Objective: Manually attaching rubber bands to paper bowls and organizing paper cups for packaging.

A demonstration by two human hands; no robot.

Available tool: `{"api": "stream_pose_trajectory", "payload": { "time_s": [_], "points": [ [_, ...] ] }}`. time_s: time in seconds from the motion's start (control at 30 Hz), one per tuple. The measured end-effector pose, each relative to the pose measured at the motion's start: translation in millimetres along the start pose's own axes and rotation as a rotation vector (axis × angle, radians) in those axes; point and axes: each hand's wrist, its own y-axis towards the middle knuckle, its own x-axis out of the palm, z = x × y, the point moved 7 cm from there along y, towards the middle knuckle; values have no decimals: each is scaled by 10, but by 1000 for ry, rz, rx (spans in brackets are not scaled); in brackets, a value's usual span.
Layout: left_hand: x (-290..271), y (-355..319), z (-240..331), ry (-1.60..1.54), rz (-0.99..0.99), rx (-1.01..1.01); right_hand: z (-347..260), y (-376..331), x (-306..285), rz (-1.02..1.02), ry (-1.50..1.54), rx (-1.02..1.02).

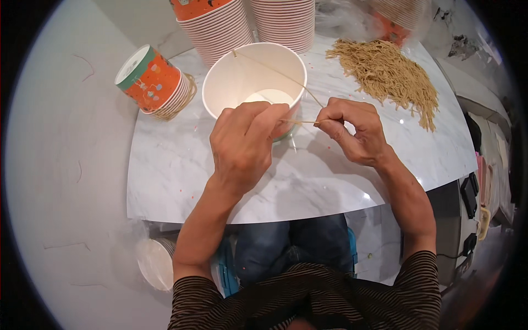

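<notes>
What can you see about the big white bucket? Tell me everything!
The bucket is round, white inside, with a thick rim and some green low on its outside. It looks like paper. It seems to stand upright on the marbled table, opening up, in front of cup stacks. A tan string crosses its mouth to the right hand. The left hand hides part of it; I can't tell if they touch.

Tan cord [301, 121], tub [247, 80] — white inside, striped sleeves [417, 283]; marbled tabletop [165, 165]
</notes>
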Motion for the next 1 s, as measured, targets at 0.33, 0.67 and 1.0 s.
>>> {"api": "stream_pose_trajectory", "payload": {
  "time_s": [0.33,0.67,1.0],
  "points": [
    [-19,-16,29,-49,-116,-68,-122,13,-4,6,10,-52],
    [-14,-52,-99,-63,-71,-69,-128,32,48,-110,79,-2],
    [-64,-14,-70,-77,-36,-157,-62,-39,359,-190,-132,-55]
  ]
}}
